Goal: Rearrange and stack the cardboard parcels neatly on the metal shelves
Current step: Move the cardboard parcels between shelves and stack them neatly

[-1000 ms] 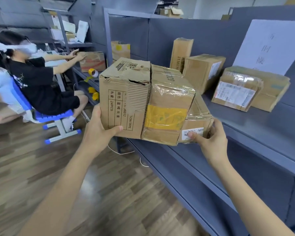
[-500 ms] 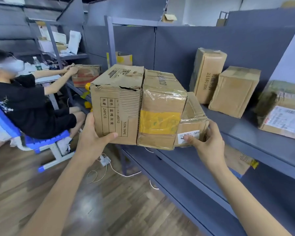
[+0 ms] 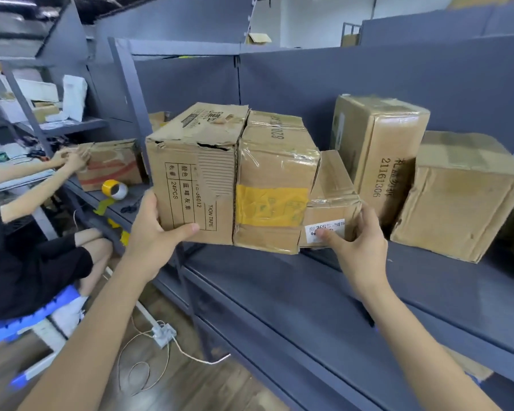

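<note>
I hold a row of three parcels squeezed side by side just above the grey metal shelf (image 3: 279, 280). My left hand (image 3: 155, 229) grips the left end, a printed tape carton (image 3: 193, 176), thumb across its front. A box with yellow tape (image 3: 272, 185) sits in the middle. My right hand (image 3: 358, 241) holds the right end, a small flat labelled parcel (image 3: 331, 200), thumb on its white label. Further right on the shelf stand a tall numbered box (image 3: 380, 149) and a squarer box (image 3: 463, 197).
A seated person at the left handles a red-marked box (image 3: 110, 164) on the neighbouring shelf, beside a yellow tape roll (image 3: 113, 188). A shelf upright (image 3: 134, 120) stands behind the carton. A power strip and cable (image 3: 163, 336) lie on the wooden floor.
The three held parcels have come closer to the shelf and to the tall numbered box. My view has swung left and nearer. Both hands keep the same hold.
</note>
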